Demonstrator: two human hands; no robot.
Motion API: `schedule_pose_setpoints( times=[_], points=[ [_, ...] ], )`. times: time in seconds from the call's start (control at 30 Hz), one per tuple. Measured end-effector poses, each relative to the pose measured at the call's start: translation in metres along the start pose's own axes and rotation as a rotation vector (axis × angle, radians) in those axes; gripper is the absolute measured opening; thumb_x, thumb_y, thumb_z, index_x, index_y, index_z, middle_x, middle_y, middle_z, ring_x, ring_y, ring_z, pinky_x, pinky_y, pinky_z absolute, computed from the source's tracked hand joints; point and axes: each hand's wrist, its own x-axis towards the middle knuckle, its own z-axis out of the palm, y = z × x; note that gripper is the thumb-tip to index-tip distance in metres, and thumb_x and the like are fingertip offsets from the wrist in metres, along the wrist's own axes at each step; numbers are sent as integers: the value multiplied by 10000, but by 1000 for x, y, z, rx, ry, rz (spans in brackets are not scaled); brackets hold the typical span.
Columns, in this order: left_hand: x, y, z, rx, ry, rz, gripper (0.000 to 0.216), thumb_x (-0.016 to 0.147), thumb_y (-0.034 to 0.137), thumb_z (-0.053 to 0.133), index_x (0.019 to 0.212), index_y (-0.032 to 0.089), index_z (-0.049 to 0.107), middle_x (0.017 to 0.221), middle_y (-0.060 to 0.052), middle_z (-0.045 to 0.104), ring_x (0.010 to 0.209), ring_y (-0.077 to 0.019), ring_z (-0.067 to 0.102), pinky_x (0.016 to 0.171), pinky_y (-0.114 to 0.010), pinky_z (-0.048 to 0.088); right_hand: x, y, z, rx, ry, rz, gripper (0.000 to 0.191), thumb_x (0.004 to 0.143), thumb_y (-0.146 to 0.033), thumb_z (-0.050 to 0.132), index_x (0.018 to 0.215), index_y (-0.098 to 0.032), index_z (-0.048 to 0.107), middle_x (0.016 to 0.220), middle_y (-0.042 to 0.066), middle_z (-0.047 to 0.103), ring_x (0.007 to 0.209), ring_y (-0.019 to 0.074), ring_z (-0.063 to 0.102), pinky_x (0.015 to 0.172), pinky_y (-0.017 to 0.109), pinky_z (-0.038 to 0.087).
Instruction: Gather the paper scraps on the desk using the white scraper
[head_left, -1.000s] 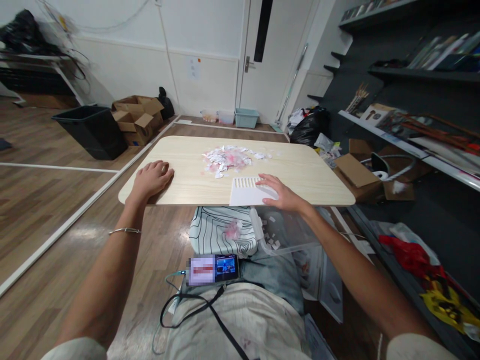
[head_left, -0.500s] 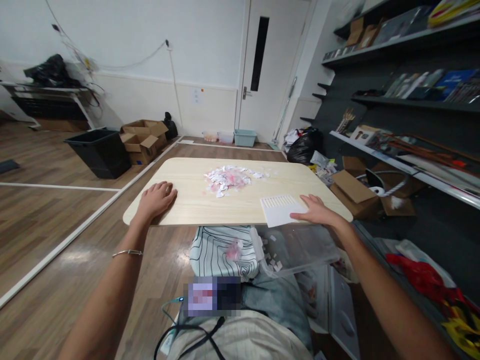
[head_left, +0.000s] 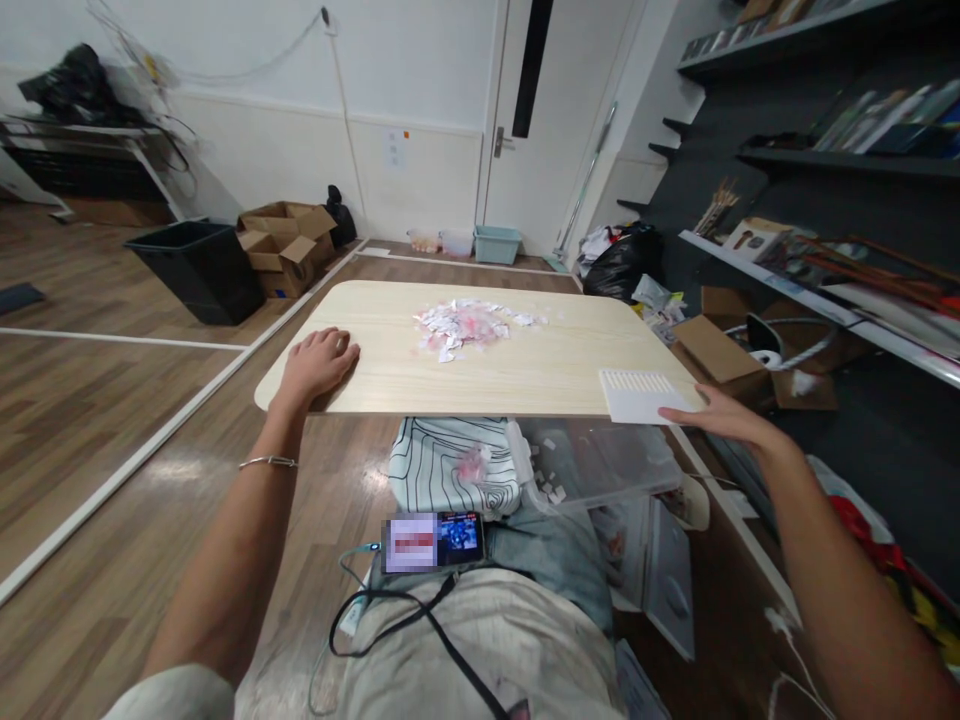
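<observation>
My left hand rests palm down near the left end of the light wooden tabletop, fingers loosely spread and holding nothing. At the right front corner, my right hand grips a thin white sheet with a row of narrow slots along its far side. The thumb lies at its near edge and the fingers at its right edge, partly out of sight. A pile of white and pink paper scraps lies on the far middle of the tabletop, apart from both hands.
Below the table's front edge are a striped cloth with pink scraps and a clear plastic bin holding small white pieces. A phone with cables lies on my lap. A black bin and cardboard box stand left; shelves line the right.
My right hand has slid the white slotted sheet rightward to the tabletop's right front corner. My left hand stays at the same place on the table. The view has tilted down slightly.
</observation>
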Motion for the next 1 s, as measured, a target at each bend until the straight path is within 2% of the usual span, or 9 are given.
schedule_pose_setpoints(
  times=[0.13,0.2,0.3,0.43,0.57,0.7,0.8,0.9,1.0],
  points=[
    [-2,3,-3,-12,-7,0,580,1159,501,445,1562,235,765,1761,-191,701,1665,-439,588,1380,-628,471,-7,20,-9,409,136,233,648,608,-236,1111,1161,-226,773,1269,253,888,910,286,883,822,408,771],
    [-3,4,-4,-10,-13,-9,594,1159,507,431,1576,235,754,1773,-187,688,1670,-436,579,1388,-617,462,-6,38,-17,523,186,298,498,545,-146,1083,929,-245,782,1047,247,873,710,269,814,602,381,697],
    [-4,6,-5,-1,-23,-25,619,1159,523,411,1595,228,736,1794,-182,668,1685,-427,561,1400,-593,447,-8,62,-33,551,168,246,361,516,-168,1058,761,-296,826,882,199,836,602,281,755,477,399,616],
    [-4,6,-5,4,-30,-25,624,1164,520,401,1598,219,733,1806,-183,663,1694,-422,557,1408,-604,437,-25,65,-51,619,235,88,435,446,-219,1059,807,-357,859,1052,214,887,757,354,826,573,510,689],
    [-1,3,-3,-1,-30,1,613,1163,511,415,1582,213,748,1800,-195,670,1686,-425,575,1402,-630,449,-41,25,-46,622,304,-3,605,452,-240,1085,1005,-307,848,1337,245,891,1031,371,877,853,564,761],
    [-1,3,-1,6,-23,7,612,1164,506,407,1581,218,750,1812,-195,663,1686,-415,583,1388,-625,464,-34,-38,-3,676,290,-242,741,419,-406,1157,1066,-250,832,1160,167,914,897,297,848,891,518,782],
    [-2,4,0,18,-11,5,617,1173,500,389,1584,213,749,1815,-198,663,1686,-400,585,1388,-605,460,-21,-89,52,682,136,-392,776,464,-580,1184,1042,-229,804,1005,91,893,829,282,839,902,559,807],
    [-2,5,0,24,-22,2,611,1175,503,394,1596,231,744,1816,-186,666,1697,-382,580,1393,-582,453,-10,-135,112,781,-61,-537,798,584,-654,1165,1158,-241,795,1174,88,901,1054,325,869,1021,630,808],
    [-2,5,0,19,-20,3,612,1172,494,405,1607,228,743,1820,-192,662,1704,-380,575,1392,-579,453,-2,-168,159,875,-229,-558,829,663,-652,1137,1296,-271,760,1335,94,864,1193,366,842,938,667,836]
  ],
)
